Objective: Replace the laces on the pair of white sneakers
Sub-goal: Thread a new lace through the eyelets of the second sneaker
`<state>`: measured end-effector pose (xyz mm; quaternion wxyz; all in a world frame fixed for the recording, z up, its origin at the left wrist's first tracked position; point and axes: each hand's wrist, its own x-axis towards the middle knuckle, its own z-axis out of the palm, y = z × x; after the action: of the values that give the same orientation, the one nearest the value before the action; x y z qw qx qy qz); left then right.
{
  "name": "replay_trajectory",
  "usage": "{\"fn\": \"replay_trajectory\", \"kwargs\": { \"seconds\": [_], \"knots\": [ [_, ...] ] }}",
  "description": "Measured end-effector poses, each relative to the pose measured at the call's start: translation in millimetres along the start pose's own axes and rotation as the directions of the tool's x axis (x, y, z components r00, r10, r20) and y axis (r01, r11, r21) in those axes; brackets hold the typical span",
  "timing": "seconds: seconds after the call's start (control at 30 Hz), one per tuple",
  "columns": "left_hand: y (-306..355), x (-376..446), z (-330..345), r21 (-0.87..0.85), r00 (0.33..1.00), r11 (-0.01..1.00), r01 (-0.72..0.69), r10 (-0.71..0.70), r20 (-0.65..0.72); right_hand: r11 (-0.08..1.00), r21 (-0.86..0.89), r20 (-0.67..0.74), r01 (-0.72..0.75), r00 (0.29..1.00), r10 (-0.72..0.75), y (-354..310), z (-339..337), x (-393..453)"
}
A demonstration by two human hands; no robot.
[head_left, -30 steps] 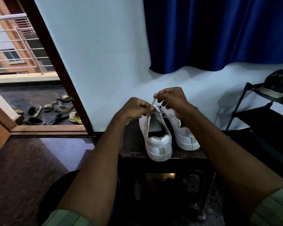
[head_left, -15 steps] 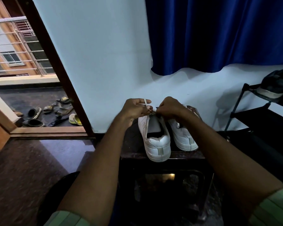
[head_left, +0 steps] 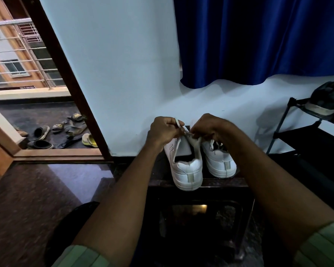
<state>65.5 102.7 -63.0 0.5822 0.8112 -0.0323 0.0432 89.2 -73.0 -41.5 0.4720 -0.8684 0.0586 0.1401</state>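
Two white sneakers stand heel-towards-me on a dark low table (head_left: 226,183): the left sneaker (head_left: 186,170) and the right sneaker (head_left: 219,162). Both my hands work over the left sneaker's throat. My left hand (head_left: 162,130) grips a white lace (head_left: 177,123), whose end sticks up from the fist. Close beside it, my right hand (head_left: 210,127) pinches the lace just above the tongue. The eyelets are hidden behind my fingers.
A blue curtain (head_left: 258,41) hangs on the pale wall behind the shoes. At right stands a black rack (head_left: 285,130) with a helmet (head_left: 328,99) on top. To the left an open doorway leads to a balcony with several sandals (head_left: 66,130) lying about.
My right hand has come down from a raised pull to the sneaker's throat, close against my left hand. The lace end now sticks up from my left fist.
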Motion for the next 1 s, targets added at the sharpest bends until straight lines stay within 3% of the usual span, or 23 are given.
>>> {"fn": "replay_trajectory", "kwargs": {
  "seconds": [0.17,0.4,0.57,0.8,1.0],
  "knots": [
    [1.8,-2.9,9.3,0.136,0.998,0.989,-0.058,0.059,-0.003,1.000,0.003,-0.009,0.022,1.000,-0.022,1.5,-0.4,-2.5],
    [2.4,-4.5,13.8,0.017,0.998,0.999,0.049,-0.048,-0.042,0.999,-0.040,-0.002,0.029,1.000,-0.029,1.7,1.1,1.0],
    [5.7,-5.8,13.1,0.085,0.999,0.996,0.030,-0.026,-0.046,0.999,-0.039,-0.001,0.017,1.000,-0.017,-0.5,-3.2,-3.2],
    [10.9,-11.5,22.3,0.233,0.988,0.970,0.070,-0.034,-0.154,1.000,-0.003,0.014,0.009,1.000,-0.009,0.0,-2.5,-3.8],
    [8.2,-5.7,17.9,0.238,0.999,0.971,0.035,-0.025,-0.043,1.000,0.008,0.006,0.000,1.000,0.000,-0.3,-7.8,-6.7]
  ]
}}
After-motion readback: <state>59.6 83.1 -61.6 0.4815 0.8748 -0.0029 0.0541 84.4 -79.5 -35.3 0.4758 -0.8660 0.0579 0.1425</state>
